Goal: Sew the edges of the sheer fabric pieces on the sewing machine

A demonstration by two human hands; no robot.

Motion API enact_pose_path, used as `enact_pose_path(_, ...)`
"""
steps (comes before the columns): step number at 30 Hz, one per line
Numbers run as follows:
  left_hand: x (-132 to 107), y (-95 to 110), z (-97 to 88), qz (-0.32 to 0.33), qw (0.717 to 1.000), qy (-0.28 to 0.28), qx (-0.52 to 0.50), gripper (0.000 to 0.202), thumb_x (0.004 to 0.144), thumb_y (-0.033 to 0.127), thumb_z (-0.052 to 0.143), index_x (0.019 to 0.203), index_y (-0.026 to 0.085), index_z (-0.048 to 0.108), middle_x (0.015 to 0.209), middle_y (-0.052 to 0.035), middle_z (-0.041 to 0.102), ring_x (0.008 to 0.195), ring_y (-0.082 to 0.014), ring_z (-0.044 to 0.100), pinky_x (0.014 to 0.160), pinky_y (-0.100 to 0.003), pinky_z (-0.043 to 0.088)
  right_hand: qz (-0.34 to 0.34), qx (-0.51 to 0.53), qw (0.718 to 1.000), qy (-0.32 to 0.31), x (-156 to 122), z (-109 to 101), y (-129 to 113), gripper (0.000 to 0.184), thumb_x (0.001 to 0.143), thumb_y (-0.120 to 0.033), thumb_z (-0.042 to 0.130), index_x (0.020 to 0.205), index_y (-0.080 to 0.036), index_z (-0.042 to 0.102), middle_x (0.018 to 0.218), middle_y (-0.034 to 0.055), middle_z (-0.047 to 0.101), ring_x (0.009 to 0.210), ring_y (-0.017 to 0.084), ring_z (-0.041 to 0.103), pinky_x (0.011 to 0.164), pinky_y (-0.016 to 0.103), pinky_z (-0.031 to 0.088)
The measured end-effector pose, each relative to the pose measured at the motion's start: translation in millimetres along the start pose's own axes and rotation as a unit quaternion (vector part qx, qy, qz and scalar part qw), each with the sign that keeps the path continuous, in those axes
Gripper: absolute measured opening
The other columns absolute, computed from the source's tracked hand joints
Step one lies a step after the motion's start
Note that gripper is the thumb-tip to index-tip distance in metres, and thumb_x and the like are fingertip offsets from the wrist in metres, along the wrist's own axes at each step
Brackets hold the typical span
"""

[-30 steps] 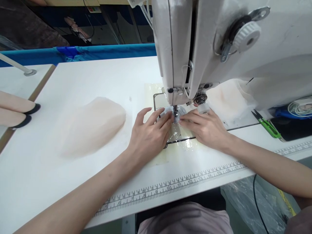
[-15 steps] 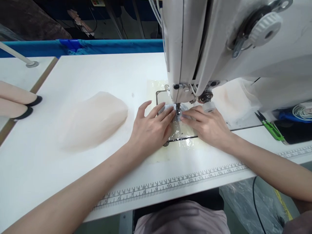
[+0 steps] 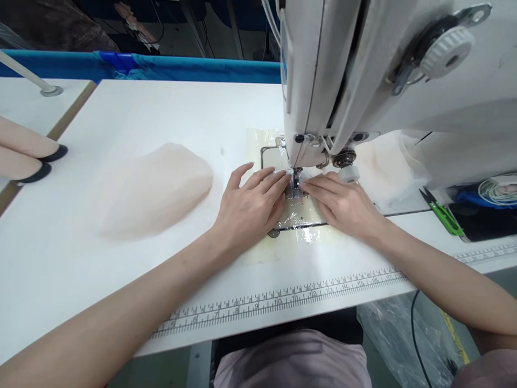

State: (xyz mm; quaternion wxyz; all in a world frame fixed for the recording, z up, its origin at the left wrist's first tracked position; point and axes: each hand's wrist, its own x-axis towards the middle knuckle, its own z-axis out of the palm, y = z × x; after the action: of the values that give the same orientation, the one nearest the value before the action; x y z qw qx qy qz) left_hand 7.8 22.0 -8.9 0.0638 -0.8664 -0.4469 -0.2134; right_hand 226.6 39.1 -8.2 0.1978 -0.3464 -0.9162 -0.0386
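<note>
A sewing machine (image 3: 319, 81) stands over the table, its presser foot (image 3: 297, 179) down between my hands. My left hand (image 3: 252, 207) lies palm down just left of the foot, with its fingers stretched out and slightly spread. To the right of the foot, my right hand (image 3: 343, 205) rests with its fingers extended flat, their tips close to the needle area. A small pale sheer piece lies under my fingertips around the foot, mostly covered by them. Beneath is the metal bed plate (image 3: 301, 215) with clear film over it.
Sheer pale fabric (image 3: 157, 188) lies left on the white table. More pale fabric (image 3: 388, 164) sits behind my right hand. Green thread snips (image 3: 444, 215) lie beside a dark flat object (image 3: 480, 221) at right. A ruler strip (image 3: 278, 304) runs along the front edge.
The camera view has shifted slightly. Both hands stay beside the presser foot, and less of the small sheer piece shows between my fingers.
</note>
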Motion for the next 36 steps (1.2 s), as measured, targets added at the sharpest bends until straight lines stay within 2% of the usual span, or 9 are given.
enact_pose_path(5, -2.5, 0.7, -0.5, 0.037, 0.998, 0.042, -0.007, 0.029, 0.093, 0.027, 0.053, 0.119, 0.019, 0.062, 0.109, -0.0072, 0.072, 0.1, -0.0242, 0.065, 0.086, -0.041, 0.048, 0.103, 0.165, 0.981, 0.018, -0.1, -2.5, -2.6, 0.021, 0.09, -0.019, 0.057, 0.106, -0.016, 0.07, 0.098, 0.009, 0.072, 0.092, 0.022, 0.065, 0.077, 0.038, 0.056)
enact_pose_path(8, -3.8, 1.5, -0.2, 0.048, 0.997, 0.046, -0.049, 0.03, 0.091, 0.024, 0.056, 0.12, 0.019, 0.06, 0.115, -0.0086, 0.068, 0.103, -0.0244, 0.063, 0.083, -0.04, 0.049, 0.167, 0.371, 0.914, 0.002, 0.2, -12.5, -6.8, 0.018, 0.078, -0.017, 0.067, 0.097, -0.019, 0.068, 0.094, 0.0035, 0.07, 0.089, 0.017, 0.065, 0.085, 0.036, 0.054)
enact_pose_path(11, -3.3, 2.5, -7.9, 0.025, 0.981, 0.044, -0.189, 0.011, 0.091, 0.022, 0.056, 0.097, 0.022, 0.065, 0.116, -0.0066, 0.066, 0.112, -0.0233, 0.059, 0.092, -0.043, 0.047, 0.202, 0.528, 0.824, -0.04, 1.0, -24.3, -9.9, 0.023, 0.071, -0.021, 0.075, 0.092, -0.02, 0.067, 0.088, 0.001, 0.066, 0.083, 0.014, 0.063, 0.079, 0.031, 0.054)
enact_pose_path(15, -1.8, 5.6, -30.0, -0.064, 0.906, -0.013, -0.418, 0.016, 0.096, 0.026, 0.045, 0.088, 0.021, 0.058, 0.107, -0.0069, 0.069, 0.095, -0.017, 0.065, 0.08, -0.036, 0.056, 0.229, 0.588, 0.774, -0.061, 2.9, -30.1, -10.8, 0.023, 0.072, -0.024, 0.075, 0.094, -0.02, 0.068, 0.075, -0.0038, 0.053, 0.068, 0.01, 0.056, 0.065, 0.025, 0.051)
enact_pose_path(17, -1.6, 7.3, -39.9, -0.087, 0.879, -0.049, -0.466, 0.019, 0.098, 0.03, 0.04, 0.089, 0.021, 0.054, 0.091, -0.0047, 0.07, 0.078, -0.0142, 0.066, 0.065, -0.03, 0.056, 0.222, 0.583, 0.778, -0.075, 4.7, -30.4, -12.2, 0.029, 0.072, -0.026, 0.076, 0.099, -0.02, 0.067, 0.073, -0.0052, 0.049, 0.066, 0.009, 0.054, 0.064, 0.025, 0.049)
enact_pose_path(20, -1.8, 7.3, -46.5, -0.078, 0.893, -0.051, -0.439, 0.016, 0.097, 0.03, 0.039, 0.098, 0.022, 0.052, 0.084, -0.0021, 0.068, 0.075, -0.0143, 0.065, 0.061, -0.027, 0.055, 0.198, 0.572, 0.788, -0.109, 6.3, -34.6, -18.5, 0.032, 0.074, -0.027, 0.075, 0.104, -0.02, 0.066, 0.071, -0.0063, 0.047, 0.063, 0.008, 0.049, 0.063, 0.025, 0.047)
enact_pose_path(25, -4.1, 3.8, -34.4, 0.058, 0.952, -0.063, -0.294, 0.035, 0.083, 0.016, 0.05, 0.117, 0.022, 0.053, 0.124, -0.0086, 0.063, 0.114, -0.0231, 0.059, 0.092, -0.043, 0.051, 0.199, 0.581, 0.779, -0.129, 1.5, -47.6, -31.7, 0.02, 0.078, -0.021, 0.068, 0.098, -0.02, 0.067, 0.06, -0.0102, 0.036, 0.055, 0.008, 0.044, 0.063, 0.026, 0.047)
enact_pose_path(31, -4.9, 6.9, -29.8, 0.074, 0.97, -0.059, -0.224, 0.015, 0.092, 0.022, 0.049, 0.088, 0.021, 0.064, 0.092, -0.0012, 0.073, 0.092, -0.0192, 0.066, 0.092, -0.044, 0.047, 0.206, 0.452, 0.864, -0.085, -10.1, -47.8, -35.4, 0.029, 0.074, -0.022, 0.071, 0.103, -0.021, 0.067, 0.084, -0.0001, 0.061, 0.064, 0.011, 0.053, 0.057, 0.025, 0.045)
enact_pose_path(36, -10.8, 18.4, -73.4, 0.087, 0.97, -0.08, -0.213, 0.018, 0.093, 0.026, 0.053, 0.082, 0.024, 0.068, 0.07, 0.0042, 0.071, 0.059, -0.0127, 0.062, 0.092, -0.039, 0.047, 0.142, 0.326, 0.93, -0.093, -12.2, -61.4, -41.7, 0.012, 0.087, -0.027, 0.064, 0.084, -0.02, 0.074, 0.084, 0.0023, 0.065, 0.075, 0.013, 0.06, 0.063, 0.025, 0.046)
